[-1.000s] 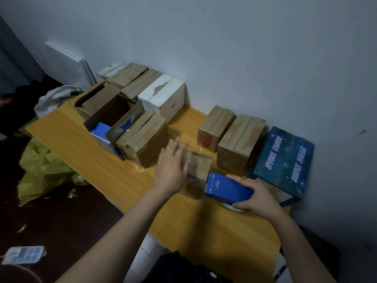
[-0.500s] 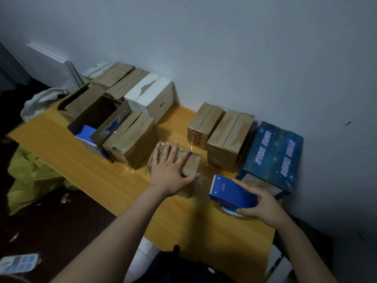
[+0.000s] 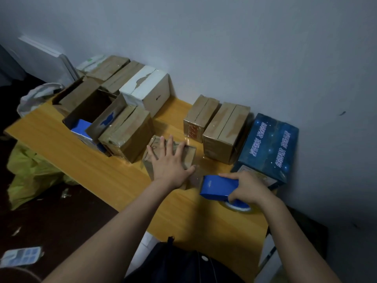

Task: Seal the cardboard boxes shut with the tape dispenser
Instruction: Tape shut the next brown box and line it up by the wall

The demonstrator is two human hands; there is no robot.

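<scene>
A small brown cardboard box (image 3: 188,155) sits near the middle of the yellow wooden table (image 3: 114,174). My left hand (image 3: 170,163) lies flat on its top with fingers spread, pressing it down. Just right of the box, my right hand (image 3: 250,187) grips the blue tape dispenser (image 3: 217,186), whose front end is at the box's right side. A strip of clear tape (image 3: 196,177) seems to run from the dispenser to the box. The tape roll (image 3: 237,207) shows under my right hand.
Several cardboard boxes (image 3: 127,132) stand along the wall: an open one with blue contents (image 3: 89,113), a white box (image 3: 146,89), two taped brown boxes (image 3: 225,128) and a dark blue printed box (image 3: 269,147). A yellow bag (image 3: 30,172) lies on the floor at left.
My left hand has settled flat on the small box, holding it down. My right hand has kept its grip on the dispenser, staying at the box's right side.
</scene>
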